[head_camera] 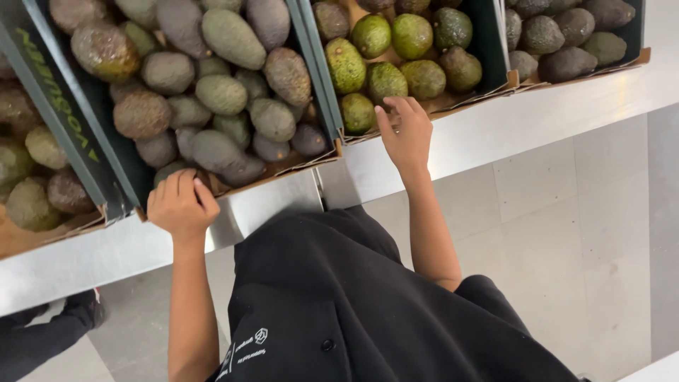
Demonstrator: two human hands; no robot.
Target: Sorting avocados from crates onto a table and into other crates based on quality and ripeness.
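Green and brown avocados (233,92) fill cardboard boxes tilted toward the person for easy picking. Left hand (182,205) curls its grip shut on the near box's front edge (233,185), steadying it; right hand (405,131), fingers apart and empty, rests at the middle box (467,95) beside a green avocado (358,112).

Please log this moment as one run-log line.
left hand: closed on front edge of cardboard crate of dark avocados | right hand: open, fingertips at green oval avocado | metal shelf
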